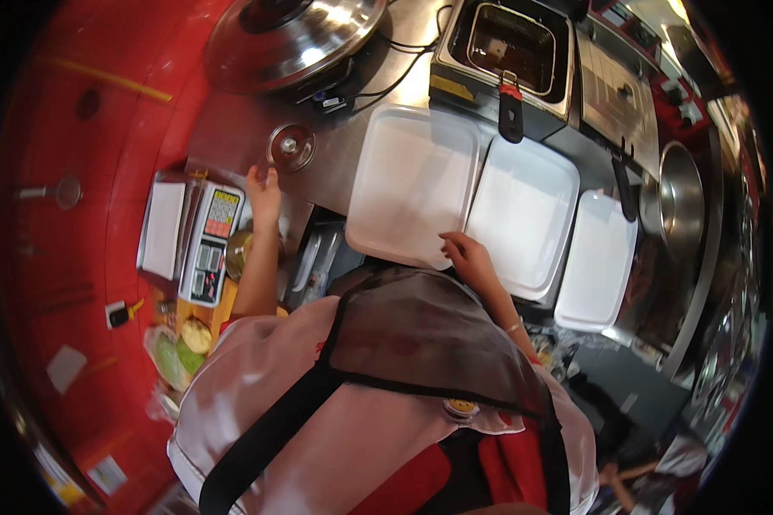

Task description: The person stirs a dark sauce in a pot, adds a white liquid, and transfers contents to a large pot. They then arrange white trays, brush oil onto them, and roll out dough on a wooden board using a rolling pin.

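Observation:
My left hand (263, 195) reaches over the steel counter, fingers apart and holding nothing. Its fingertips are close to a small round glass lid (290, 147) with a metal knob; whether they touch it I cannot tell. My right hand (469, 260) is loosely bent, with nothing seen in it, at the near right corner of a large white tray (412, 187). Contact with the rim is unclear. Two more white trays, a middle one (522, 215) and a narrower-looking one (598, 264), lie in a row to its right. A metal pot (237, 253) is partly hidden behind my left forearm.
A deep fryer (451, 89) holds a basket whose black handle (510, 119) juts over the trays. Left of it stands a large domed lid (303, 42). A digital scale (211, 248), vegetables (190, 347), a steel bowl (681, 193) and another person's arm (631, 473) flank me.

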{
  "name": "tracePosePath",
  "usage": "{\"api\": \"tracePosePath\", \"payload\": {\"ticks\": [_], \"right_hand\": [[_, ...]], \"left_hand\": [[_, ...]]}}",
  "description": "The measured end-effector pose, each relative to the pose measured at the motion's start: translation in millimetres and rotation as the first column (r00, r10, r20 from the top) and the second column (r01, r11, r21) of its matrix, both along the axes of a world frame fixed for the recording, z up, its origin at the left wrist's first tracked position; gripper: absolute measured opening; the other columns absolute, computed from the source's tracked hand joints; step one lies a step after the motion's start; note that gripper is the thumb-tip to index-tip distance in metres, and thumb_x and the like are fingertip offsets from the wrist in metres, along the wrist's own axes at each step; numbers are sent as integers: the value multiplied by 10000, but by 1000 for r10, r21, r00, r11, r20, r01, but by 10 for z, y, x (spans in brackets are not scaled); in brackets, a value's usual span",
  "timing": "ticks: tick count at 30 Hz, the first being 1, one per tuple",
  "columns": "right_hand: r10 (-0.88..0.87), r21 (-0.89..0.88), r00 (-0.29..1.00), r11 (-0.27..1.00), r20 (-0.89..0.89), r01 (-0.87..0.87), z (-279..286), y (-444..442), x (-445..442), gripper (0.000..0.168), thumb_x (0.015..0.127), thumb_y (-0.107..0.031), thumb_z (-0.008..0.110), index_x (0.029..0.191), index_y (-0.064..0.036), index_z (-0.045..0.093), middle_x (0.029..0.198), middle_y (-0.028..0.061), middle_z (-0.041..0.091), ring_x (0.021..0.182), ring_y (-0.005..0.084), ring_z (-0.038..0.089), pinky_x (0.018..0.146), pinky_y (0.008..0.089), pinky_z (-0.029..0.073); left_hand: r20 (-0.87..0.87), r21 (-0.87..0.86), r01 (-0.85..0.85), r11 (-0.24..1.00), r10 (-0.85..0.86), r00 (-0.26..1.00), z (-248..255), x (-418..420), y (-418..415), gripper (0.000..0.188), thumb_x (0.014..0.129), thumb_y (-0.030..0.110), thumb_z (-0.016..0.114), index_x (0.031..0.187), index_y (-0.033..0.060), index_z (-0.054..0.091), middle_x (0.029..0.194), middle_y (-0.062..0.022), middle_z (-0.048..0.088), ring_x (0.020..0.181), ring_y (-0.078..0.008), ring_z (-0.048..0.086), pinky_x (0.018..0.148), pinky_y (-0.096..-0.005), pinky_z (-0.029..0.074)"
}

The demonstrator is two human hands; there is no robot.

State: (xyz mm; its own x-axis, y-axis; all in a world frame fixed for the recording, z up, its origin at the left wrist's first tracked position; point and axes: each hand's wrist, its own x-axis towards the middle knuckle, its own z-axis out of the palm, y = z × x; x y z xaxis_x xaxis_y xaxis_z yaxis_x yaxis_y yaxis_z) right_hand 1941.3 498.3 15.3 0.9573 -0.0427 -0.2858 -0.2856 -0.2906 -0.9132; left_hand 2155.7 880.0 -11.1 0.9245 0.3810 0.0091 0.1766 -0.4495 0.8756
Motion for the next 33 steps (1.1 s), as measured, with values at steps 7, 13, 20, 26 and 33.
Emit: {"api": "tracePosePath", "payload": {"ticks": [7, 13, 20, 26, 33], "right_hand": [[50, -142, 999, 989, -14, -51, 228, 858, 550, 230, 908, -188, 542, 1085, -76, 636, 990, 166, 660, 827, 315, 647, 751, 386, 508], [63, -194, 994, 978, -84, -78, 15, 1016, 467, 246, 909, -220, 514, 1060, -83, 651, 993, 151, 671, 918, 324, 631, 817, 421, 485], [88, -302, 992, 947, -93, -112, -218, 1146, 450, 239, 889, -193, 537, 1072, -95, 655, 1000, 146, 672, 901, 323, 638, 809, 419, 491], [74, -344, 997, 936, -16, -75, -258, 877, 474, 248, 887, -259, 504, 1018, -123, 664, 962, 120, 675, 886, 323, 628, 755, 426, 497], [-907, -387, 403, 331, 121, 861, -319, -349, -789, 230, 882, -240, 575, 1039, -87, 643, 862, 104, 657, 793, 253, 647, 705, 355, 510]], "left_hand": [[-166, 77, 406, 911, -389, 906, -305, 660, 869, 524, 915, 296, 604, 1290, -48, 477, 1210, -215, 580, 1129, -275, 556, 968, -338, 422], [-677, -140, 760, 635, -621, 395, 443, 182, 1523, 399, 928, 244, 597, 1259, 24, 554, 1164, -81, 635, 1092, -171, 575, 945, -284, 431], [-629, 70, 957, 282, -732, 262, 694, -18, 1602, 310, 926, 182, 551, 1194, 36, 606, 1070, -111, 663, 942, -202, 610, 834, -328, 462], [-546, -101, 857, 505, -749, 377, 219, -183, 1731, 274, 941, 208, 541, 1116, 6, 596, 977, -109, 630, 907, -198, 595, 802, -332, 473], [-583, -227, 664, 712, -646, 494, 1208, -403, 676, 333, 953, 255, 537, 1193, 24, 542, 1071, -105, 606, 981, -201, 579, 855, -334, 482]]}}
